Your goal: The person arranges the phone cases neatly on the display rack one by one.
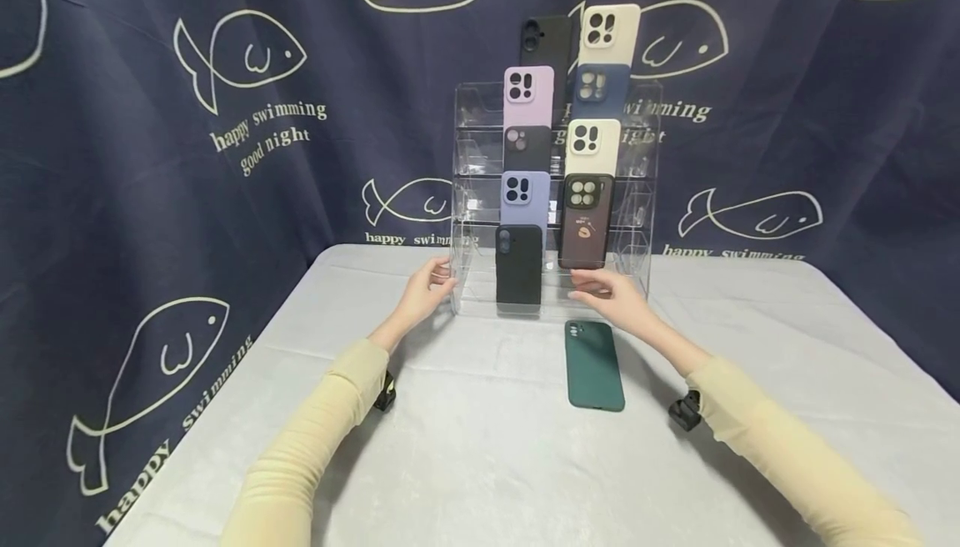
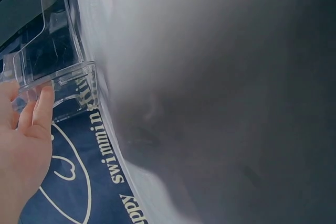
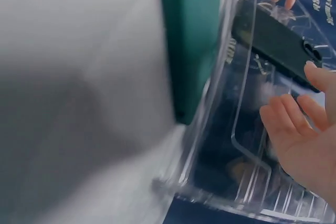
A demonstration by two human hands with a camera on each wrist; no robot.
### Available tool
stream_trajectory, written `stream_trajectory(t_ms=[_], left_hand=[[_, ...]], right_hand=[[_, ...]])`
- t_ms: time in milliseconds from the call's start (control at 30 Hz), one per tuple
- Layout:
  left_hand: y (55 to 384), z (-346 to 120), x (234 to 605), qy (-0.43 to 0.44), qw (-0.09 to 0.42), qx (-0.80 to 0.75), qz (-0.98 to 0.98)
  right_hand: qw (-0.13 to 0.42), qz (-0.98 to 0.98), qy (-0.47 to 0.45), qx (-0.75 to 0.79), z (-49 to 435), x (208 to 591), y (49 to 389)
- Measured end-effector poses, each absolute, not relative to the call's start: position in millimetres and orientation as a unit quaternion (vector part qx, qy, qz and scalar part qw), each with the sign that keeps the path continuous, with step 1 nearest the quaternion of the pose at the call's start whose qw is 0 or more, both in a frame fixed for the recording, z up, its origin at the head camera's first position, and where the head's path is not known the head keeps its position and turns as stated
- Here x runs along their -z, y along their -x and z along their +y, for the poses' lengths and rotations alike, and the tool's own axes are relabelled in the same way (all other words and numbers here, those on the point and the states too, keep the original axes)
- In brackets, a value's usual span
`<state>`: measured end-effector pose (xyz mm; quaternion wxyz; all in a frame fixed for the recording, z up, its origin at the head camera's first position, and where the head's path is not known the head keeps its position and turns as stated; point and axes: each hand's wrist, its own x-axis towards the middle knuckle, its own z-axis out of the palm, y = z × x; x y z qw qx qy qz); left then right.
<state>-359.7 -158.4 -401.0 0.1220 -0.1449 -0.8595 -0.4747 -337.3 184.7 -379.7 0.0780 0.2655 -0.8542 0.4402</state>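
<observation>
A clear tiered display rack [image 1: 480, 301] stands at the back of the table, with phone cases in two columns. My left hand [image 1: 425, 293] is at the rack's left side, its fingers against the edge in the left wrist view. My right hand [image 1: 611, 301] is in front of the lower right tiers, just below a dark brown case [image 1: 585, 234]; its fingers are relaxed and hold nothing. A black case [image 1: 519, 268] stands in the bottom tier on the left. On the table before the rack lies a green phone case [image 1: 595, 366], camera holes toward the rack.
Higher up stand a blue-violet case [image 1: 527, 218], a lilac case [image 1: 538, 113], cream cases such as the top one [image 1: 622, 38], and a navy case [image 1: 611, 97]. A dark blue fish-print curtain [image 1: 315, 172] hangs behind the white-covered table [image 1: 480, 447].
</observation>
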Motion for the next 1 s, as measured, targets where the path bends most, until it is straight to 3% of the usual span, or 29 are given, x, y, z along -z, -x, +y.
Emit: stream_trajectory(t_ms=[300,633,1000], left_hand=[[359.0,-158.9,399.5,0.143,0.122,0.480,-0.857],[360.8,-158.2,401.0,0.143,0.128,0.476,-0.858],[359.7,-158.0,400.0,0.142,0.121,0.474,-0.861]], right_hand=[[0.039,-0.865,-0.262,-0.426,204.6,395.2,331.3],[0.062,-0.861,-0.252,-0.437,212.3,399.5,321.1],[-0.036,-0.896,-0.296,-0.331,222.3,402.4,315.0]])
